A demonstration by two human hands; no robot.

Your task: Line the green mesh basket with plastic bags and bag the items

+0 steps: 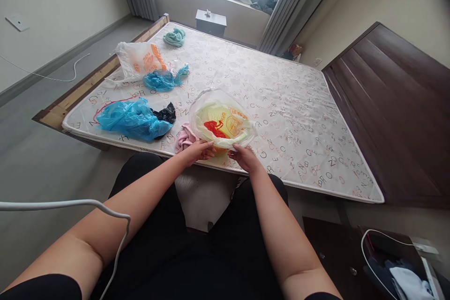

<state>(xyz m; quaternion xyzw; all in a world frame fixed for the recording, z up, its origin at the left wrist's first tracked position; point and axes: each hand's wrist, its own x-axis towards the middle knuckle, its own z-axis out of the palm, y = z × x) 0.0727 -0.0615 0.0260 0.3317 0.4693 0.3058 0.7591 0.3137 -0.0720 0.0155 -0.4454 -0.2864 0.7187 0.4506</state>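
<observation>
A clear plastic bag (pixel 242 139) with orange print lines a yellow bin or basket on the near edge of the mattress, its edge folded outward over the rim. Inside the lining a red patch (pixel 213 127) shows, perhaps print or another bag. My left hand (pixel 201 152) pinches the bag's near edge from the left. On the right side of that same edge, my right hand (pixel 245 157) grips the plastic between thumb and fingers. A pink cloth (pixel 185 138) lies crumpled just left of the bin. The bin's outer wall is mostly hidden by the bag.
Left on the mattress (pixel 298 122) lie a blue plastic bag (pixel 135 119), a black bag (pixel 165 113), another blue bag (pixel 160 79), a white bag (pixel 138 58) and a green cloth (pixel 175 36). A white cable (pixel 87 202) crosses my left arm. A dark headboard (pixel 390 112) stands right.
</observation>
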